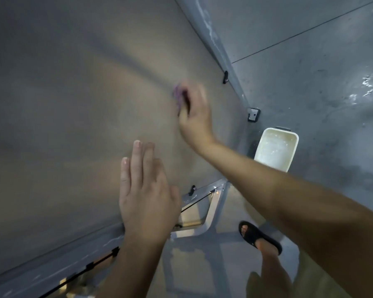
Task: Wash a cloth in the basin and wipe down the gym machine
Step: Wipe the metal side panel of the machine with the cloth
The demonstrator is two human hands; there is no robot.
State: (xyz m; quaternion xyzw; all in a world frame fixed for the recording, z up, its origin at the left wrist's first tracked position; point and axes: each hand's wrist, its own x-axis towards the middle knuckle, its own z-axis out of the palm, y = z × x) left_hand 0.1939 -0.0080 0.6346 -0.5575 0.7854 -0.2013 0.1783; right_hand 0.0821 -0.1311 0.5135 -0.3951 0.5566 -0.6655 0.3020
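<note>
A large flat grey-brown panel of the gym machine (78, 117) fills the left and middle of the view. My right hand (195, 117), blurred, presses a small purple cloth (178, 96) against the panel near its right edge; most of the cloth is hidden under the hand. My left hand (144, 192) lies flat on the panel lower down, fingers straight and together, holding nothing. A white rectangular basin (289, 160) with cloudy water stands on the floor to the right of the machine.
The machine's grey metal frame (215, 39) runs along the panel's right and lower edges, with black clips and a floor bracket (253, 114). The wet grey floor (321, 87) spreads to the right. My foot in a black sandal (259, 237) stands below the basin.
</note>
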